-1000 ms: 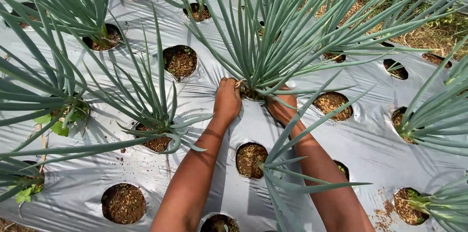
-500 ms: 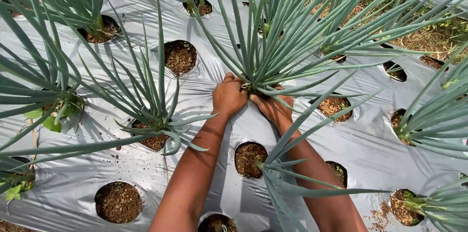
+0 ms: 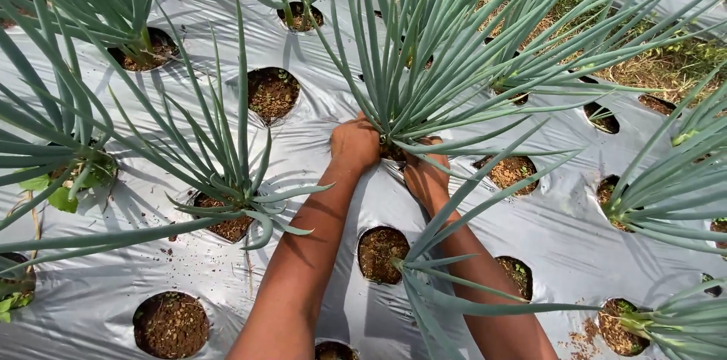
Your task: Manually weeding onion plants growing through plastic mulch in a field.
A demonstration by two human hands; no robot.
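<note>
Both hands — left hand, right hand — grip closed round onion clump base.

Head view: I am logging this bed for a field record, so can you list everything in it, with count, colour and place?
Mulch sheet: one, silver-grey, covers the whole bed, punched with round holes.
Big clump: one, blue-green leaves, centre top, base between both hands.
Other clumps: about six or more, blue-green, left side, upper left, right edge, bottom right.
Bare holes: several, brown soil, e.g. upper middle, lower centre, bottom left.
Weeds: a few, light green, left edge holes.
Dry grass: one patch, tan and green, top right past the sheet.
Left hand: at the big clump's base, left side.
Right hand: at its base, right side, partly hidden by leaves.
</note>
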